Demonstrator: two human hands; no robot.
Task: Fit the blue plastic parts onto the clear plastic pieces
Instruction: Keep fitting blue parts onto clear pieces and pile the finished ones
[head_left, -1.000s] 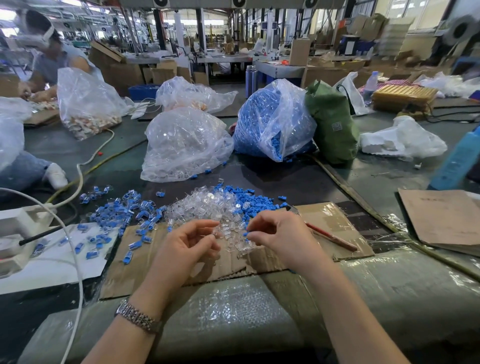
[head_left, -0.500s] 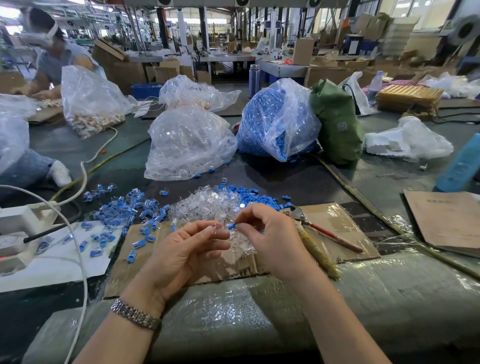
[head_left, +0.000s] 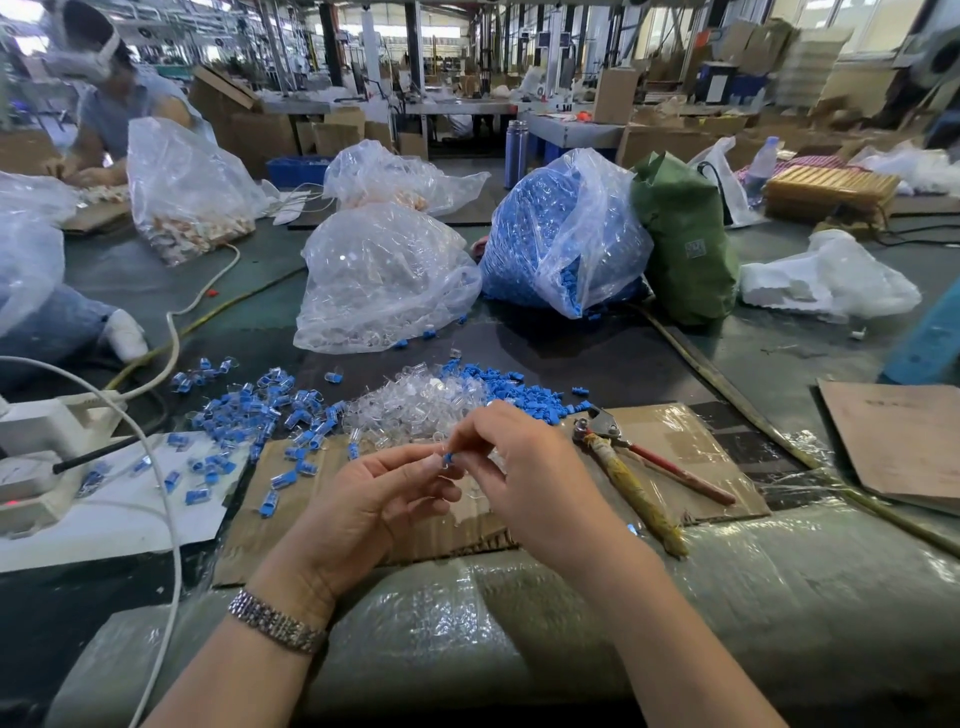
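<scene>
Both hands raised over the cardboard sheet (head_left: 670, 441) near the bench's front edge — right hand (head_left: 524, 467) pinches a blue part (head_left: 447, 458) against the left hand (head_left: 374, 499) fingertips, which hold a clear piece (head_left: 439, 464), barely discernible.

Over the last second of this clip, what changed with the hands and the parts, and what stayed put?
The right hand left the clear pile, took up a blue part and brought it to the left hand, whose fingertips pinch a clear piece. Both hands rose slightly. The pliers, bags and finished pieces stayed put.
</scene>
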